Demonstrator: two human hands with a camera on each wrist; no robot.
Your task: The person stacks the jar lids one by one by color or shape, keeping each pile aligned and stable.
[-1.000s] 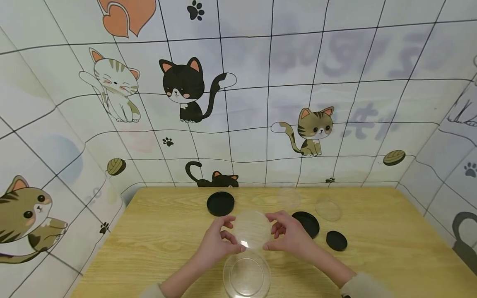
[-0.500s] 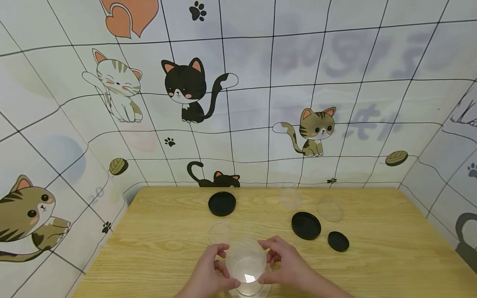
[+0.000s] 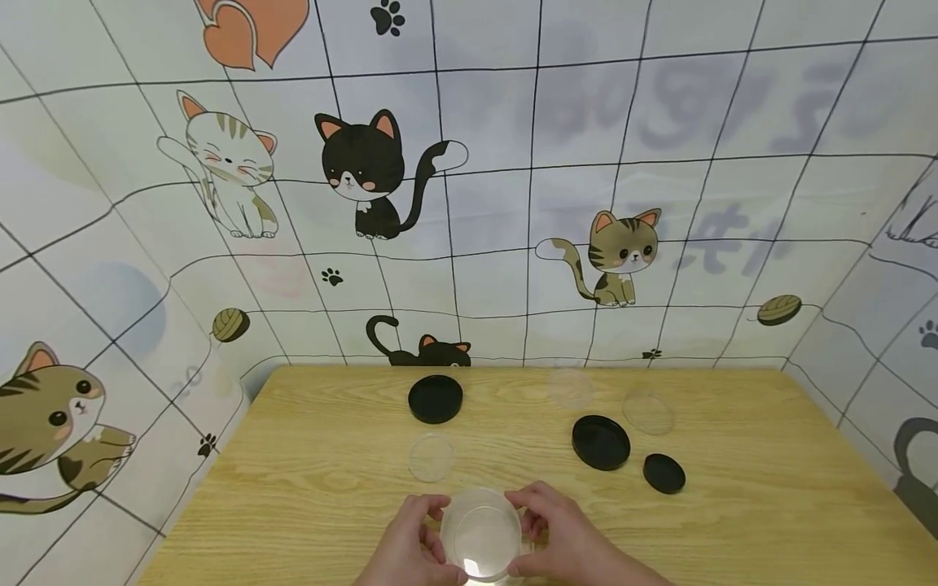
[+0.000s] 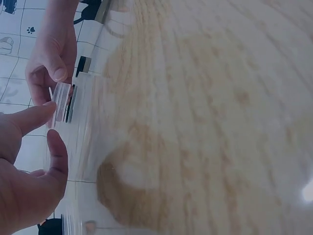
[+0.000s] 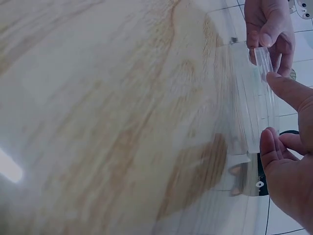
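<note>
Left grip (image 3: 416, 541) and right grip (image 3: 560, 537), partly closed, pinch clear dish (image 3: 481, 533) at opposite edges, above desk (image 3: 293, 480). Wider clear dish (image 5: 245, 93) below it, contact unclear. Beyond clear dish, leftward: clear disc (image 3: 431, 457), round black piece (image 3: 436, 399); rightward: 2 black pieces (image 3: 601, 443) (image 3: 664, 474), 2 faint discs (image 3: 648, 413) (image 3: 572, 389).

The head view's bottom edge crops the left grip (image 3: 410, 544).

Head view: bright, even, diffuse light; a small white glare marks the clear dish (image 3: 481, 527) toward the near edge of the surface (image 3: 308, 488), while clear discs (image 3: 571, 388) show only faintly near its far edge. Wrist views: duller, hazy, the surface softly blurred, one white glare patch each.
</note>
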